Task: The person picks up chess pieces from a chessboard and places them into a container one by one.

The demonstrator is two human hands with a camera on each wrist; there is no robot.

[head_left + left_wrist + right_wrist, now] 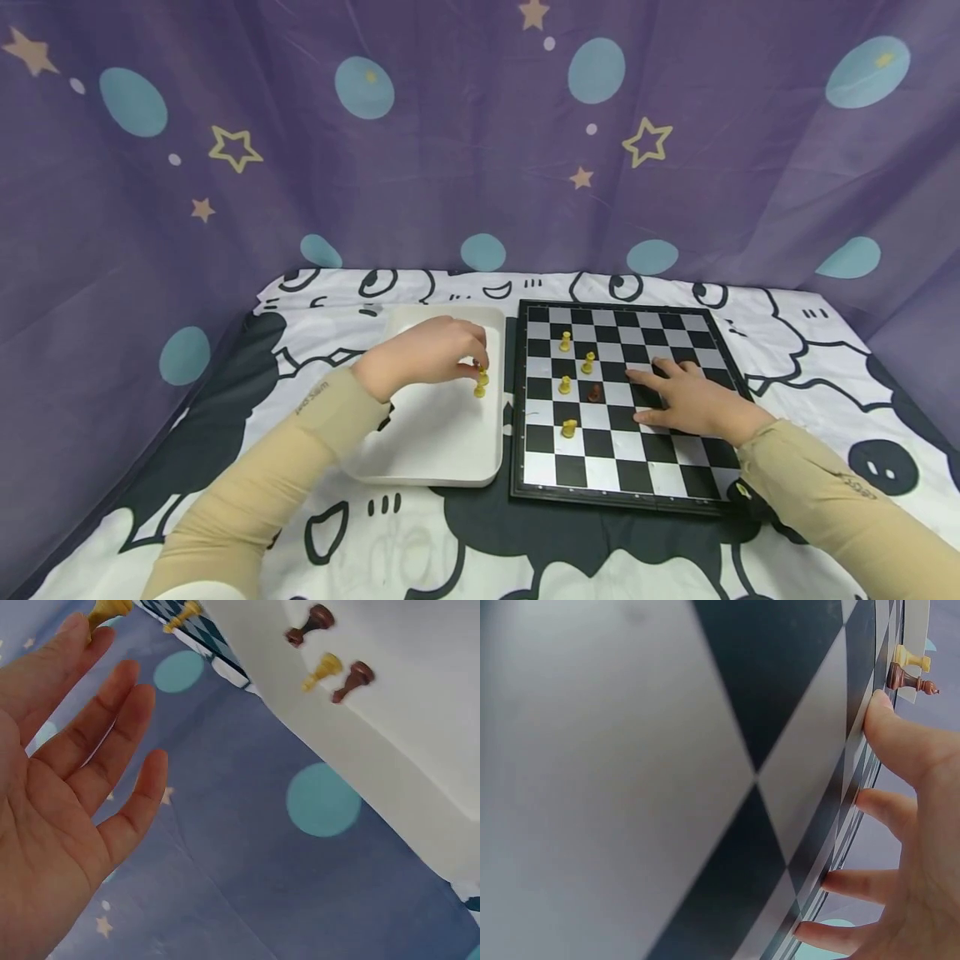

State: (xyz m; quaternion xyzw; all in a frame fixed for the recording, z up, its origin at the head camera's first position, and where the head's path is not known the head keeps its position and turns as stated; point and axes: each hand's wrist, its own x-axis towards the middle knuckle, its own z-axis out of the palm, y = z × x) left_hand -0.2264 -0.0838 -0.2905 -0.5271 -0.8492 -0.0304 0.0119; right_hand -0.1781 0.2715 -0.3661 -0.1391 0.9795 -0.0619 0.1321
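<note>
Between thumb and index finger, my left hand (429, 354) pinches a yellow chess piece (110, 609) over the right side of the white tray (442, 450); its other fingers are spread. Inside the tray, the left wrist view shows a yellow piece (324, 671) between two dark brown pieces (354, 681). My right hand (693, 400) lies over the right half of the chessboard (633, 479), fingers spread and fingertips at the squares, holding nothing. Left of it stand a brown bishop (911, 679) and several yellow pieces, including a knight-like one (569, 428).
Tray and board lie side by side on a black-and-white cartoon cloth (390, 550), with a narrow gap between them. Behind the table hangs a purple curtain (420, 183) with stars and blue ovals. The board has a raised black rim.
</note>
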